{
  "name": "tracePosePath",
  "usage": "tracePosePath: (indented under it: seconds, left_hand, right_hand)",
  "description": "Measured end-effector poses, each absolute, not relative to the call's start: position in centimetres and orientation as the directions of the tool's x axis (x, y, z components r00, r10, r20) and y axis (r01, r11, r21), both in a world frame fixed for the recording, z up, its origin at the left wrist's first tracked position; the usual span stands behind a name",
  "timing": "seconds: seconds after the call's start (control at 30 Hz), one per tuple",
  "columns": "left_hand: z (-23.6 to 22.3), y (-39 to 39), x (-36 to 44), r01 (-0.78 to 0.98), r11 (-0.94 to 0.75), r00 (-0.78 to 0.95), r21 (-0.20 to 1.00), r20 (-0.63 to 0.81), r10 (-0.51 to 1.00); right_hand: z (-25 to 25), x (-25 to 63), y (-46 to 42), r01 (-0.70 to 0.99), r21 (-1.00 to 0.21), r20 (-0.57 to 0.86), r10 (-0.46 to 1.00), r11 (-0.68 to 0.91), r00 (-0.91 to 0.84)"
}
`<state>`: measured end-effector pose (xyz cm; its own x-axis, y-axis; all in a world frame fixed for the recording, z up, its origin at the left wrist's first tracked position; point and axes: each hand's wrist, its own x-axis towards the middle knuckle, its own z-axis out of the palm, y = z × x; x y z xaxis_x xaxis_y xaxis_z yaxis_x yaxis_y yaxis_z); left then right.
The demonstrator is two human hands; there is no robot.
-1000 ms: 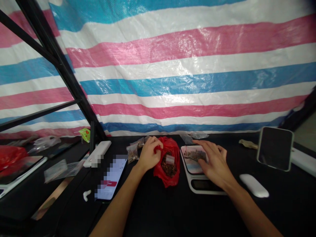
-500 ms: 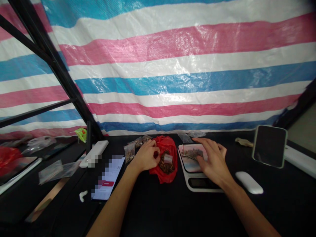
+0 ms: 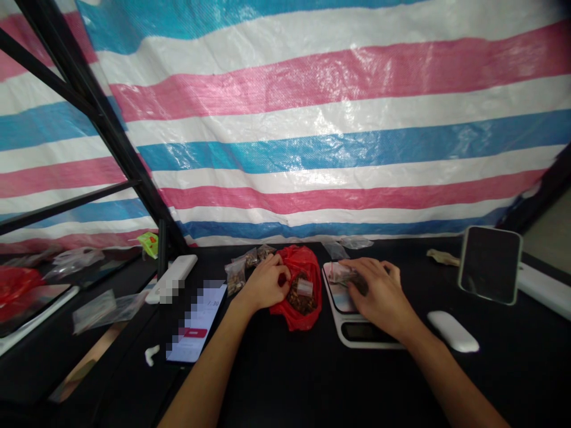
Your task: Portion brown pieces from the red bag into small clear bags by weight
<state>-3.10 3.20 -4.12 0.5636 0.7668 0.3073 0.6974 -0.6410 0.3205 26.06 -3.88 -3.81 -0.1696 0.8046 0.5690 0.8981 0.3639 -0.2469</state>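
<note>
clump of dried brown material [image 3: 359, 286] sits on the printed platform of a white digital kitchen scale [image 3: 339, 324], its long axis seeming to run left to right across the platform, its narrower end pointing left, though the fingers cover enough of it that this is only a fair guess. the right hand [image 3: 381, 294] is the nearer one, arched directly over the clump with its fingertips [image 3: 352, 264] reaching down around it; the grip is narrow, and i cannot tell whether it holds the clump or only touches it. the left hand [image 3: 265, 284] is farther off, its grip closed on the edge of a red plastic bag [image 3: 297, 318], which lies open on the black counter [image 3: 285, 380] between the two hands, just left of the scale. inside the bag is a heap of similar brown pieces [image 3: 300, 303], with a small clear pouch [image 3: 304, 288] on top. small clear bags of brown material [image 3: 235, 276] lie just beyond the left hand, a phone [image 3: 196, 324] with a pixelated screen lies near the left wrist, and a white oval device [image 3: 452, 331] sits right of the scale, near a dark-screened tablet [image 3: 489, 264].
</note>
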Motion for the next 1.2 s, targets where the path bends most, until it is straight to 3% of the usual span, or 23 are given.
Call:
tracePosePath:
  seconds: [0.23,0.4,0.63,1.2]
  left_hand:
    - [-4.1,3.1,-3.1,0.692,-0.661,0.581,0.291,0.318,0.749]
    - [-4.4,3.3,-3.1,0.679,-0.674,0.598,0.292,0.314,0.738]
    - [-4.4,3.4,-3.0,0.678,-0.677,0.602,0.287,0.313,0.735]
    - [-4.3,3.3,-3.0,0.690,-0.650,0.564,0.319,0.325,0.759]
  right_hand:
    - [-3.2,23.7,-4.6,0.782,-0.170,0.582,0.702,0.599,-0.411]
    - [-3.3,21.9,-5.3,0.782,-0.050,0.500,0.693,0.622,-0.520]
    - [-3.6,22.6,-5.1,0.816,-0.065,0.554,0.701,0.574,-0.450]
    - [-4.0,22.2,-5.1,0.790,-0.081,0.553,0.687,0.608,-0.472]
